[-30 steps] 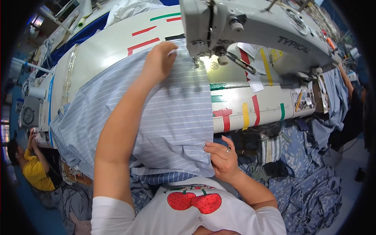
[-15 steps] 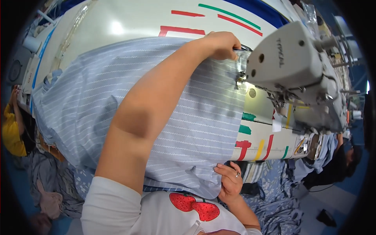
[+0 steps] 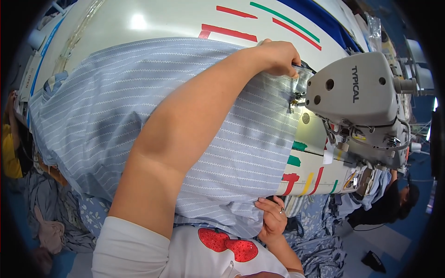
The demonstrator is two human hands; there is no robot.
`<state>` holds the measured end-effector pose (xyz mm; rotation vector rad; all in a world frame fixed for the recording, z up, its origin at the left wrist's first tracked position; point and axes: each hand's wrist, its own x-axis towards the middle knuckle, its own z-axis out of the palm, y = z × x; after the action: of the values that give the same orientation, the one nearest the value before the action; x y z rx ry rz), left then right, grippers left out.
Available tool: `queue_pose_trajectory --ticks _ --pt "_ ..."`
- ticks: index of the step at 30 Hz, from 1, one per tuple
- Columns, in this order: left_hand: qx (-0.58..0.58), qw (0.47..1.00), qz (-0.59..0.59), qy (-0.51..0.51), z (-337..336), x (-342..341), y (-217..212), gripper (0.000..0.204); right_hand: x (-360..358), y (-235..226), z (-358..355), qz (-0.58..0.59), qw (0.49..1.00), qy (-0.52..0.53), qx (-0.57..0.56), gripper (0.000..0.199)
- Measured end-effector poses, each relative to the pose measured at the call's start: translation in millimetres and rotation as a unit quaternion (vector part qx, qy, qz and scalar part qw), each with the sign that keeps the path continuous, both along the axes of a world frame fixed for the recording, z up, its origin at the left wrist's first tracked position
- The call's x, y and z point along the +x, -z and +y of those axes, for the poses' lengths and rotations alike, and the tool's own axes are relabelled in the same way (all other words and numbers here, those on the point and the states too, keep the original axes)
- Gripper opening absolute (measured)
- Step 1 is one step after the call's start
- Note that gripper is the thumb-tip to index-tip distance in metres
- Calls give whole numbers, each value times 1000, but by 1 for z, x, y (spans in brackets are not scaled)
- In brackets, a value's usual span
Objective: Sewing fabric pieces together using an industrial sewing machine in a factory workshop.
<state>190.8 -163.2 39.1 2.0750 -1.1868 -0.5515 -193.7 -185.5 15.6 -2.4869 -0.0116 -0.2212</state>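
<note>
A light blue cloth with white wavy stripes (image 3: 222,153) lies across the sewing table, its right edge running up to the needle. My left arm reaches across it. Beyond the presser foot (image 3: 296,101), my left hand (image 3: 279,56) is closed with curled fingers on the cloth's far right corner; part of the grip is hidden. At the near edge, my right hand (image 3: 272,217), wearing a ring, pinches the cloth's near right corner. The white sewing machine head (image 3: 354,88) stands just right of the cloth, with a lit needle area.
Coloured tape strips (image 3: 229,32) mark the white table top. Patterned blue cloth (image 3: 320,217) hangs in heaps below the front edge, and grey garments (image 3: 69,222) pile at lower left. A person in black (image 3: 389,204) is at the right, another in yellow (image 3: 11,153) at far left.
The whole view has shifted, so the machine sits further right and lower in the picture. Both hands keep their hold on the cloth in nearly the same places.
</note>
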Motion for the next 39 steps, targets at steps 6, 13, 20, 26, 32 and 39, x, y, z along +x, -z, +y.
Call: queue_pose_trajectory --ticks 6,13,20,26,32,39 --pt "27 999 -8 16 -5 3 5 35 0 0 1 1 1000 1 0 16" --pt "12 1000 -5 4 -5 6 9 28 2 1 3 1 1000 6 4 16" --pt "59 987 -147 15 -14 -10 2 23 -4 3 0 -14 1000 14 16 12" --pt "-107 918 -380 -41 -18 -19 34 15 -7 3 3 -40 998 10 42 7" --pt "-26 945 -325 9 7 -40 11 21 -13 1 5 -74 995 3 72 8" --pt "-7 901 -434 -8 64 -86 28 42 -19 10 1 -106 991 -11 77 11"
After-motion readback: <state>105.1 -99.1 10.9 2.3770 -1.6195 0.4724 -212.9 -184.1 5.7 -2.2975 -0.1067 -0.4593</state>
